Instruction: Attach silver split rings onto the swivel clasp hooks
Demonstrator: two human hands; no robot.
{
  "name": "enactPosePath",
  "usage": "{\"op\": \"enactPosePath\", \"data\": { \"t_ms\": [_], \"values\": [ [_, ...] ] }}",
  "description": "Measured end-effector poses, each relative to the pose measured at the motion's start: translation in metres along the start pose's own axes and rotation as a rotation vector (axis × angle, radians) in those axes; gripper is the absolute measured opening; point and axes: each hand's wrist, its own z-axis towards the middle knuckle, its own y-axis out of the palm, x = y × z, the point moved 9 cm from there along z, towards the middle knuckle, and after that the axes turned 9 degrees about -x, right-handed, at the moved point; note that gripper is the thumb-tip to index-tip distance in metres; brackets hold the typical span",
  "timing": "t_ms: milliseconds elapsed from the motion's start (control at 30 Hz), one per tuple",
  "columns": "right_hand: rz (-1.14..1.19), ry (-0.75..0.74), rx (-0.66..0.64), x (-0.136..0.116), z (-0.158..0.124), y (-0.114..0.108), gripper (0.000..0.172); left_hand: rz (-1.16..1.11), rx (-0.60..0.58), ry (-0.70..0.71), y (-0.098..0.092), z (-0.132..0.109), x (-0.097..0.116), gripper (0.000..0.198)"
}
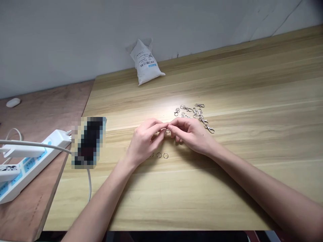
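In the head view my left hand (146, 137) and my right hand (193, 134) meet over the middle of the table. Their thumbs and index fingers are pinched together, tip to tip. A small metal ring (167, 131) shows at the fingertips, partly covered by them. Below my left hand three loose metal rings (158, 155) lie in a row, the leftmost partly hidden. Just beyond my right hand several silver lobster clasps with rings (200, 113) are scattered; some are partly hidden behind its knuckles.
A white labelled plastic package (146, 64) leans at the wall. To the left, a blurred-out phone-like object (88, 143) has a white cable (89, 185) beside it. A white power strip (32, 164) and a small white case (13, 102) lie on the brown side surface (58, 111).
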Motion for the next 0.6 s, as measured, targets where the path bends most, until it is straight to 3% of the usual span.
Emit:
{"op": "enactPosePath", "data": {
  "t_ms": [333, 600],
  "values": [
    [-0.263, -0.085, 0.032, -0.012, -0.004, -0.001, 0.02, 0.075, -0.158, -0.044, 0.012, 0.0, -0.012, 0.014],
    [-0.359, -0.083, 0.044, -0.011, -0.004, -0.003, 0.018, 0.16, -0.135, 0.002, 0.015, 0.0, -0.011, 0.011]
  ]
}}
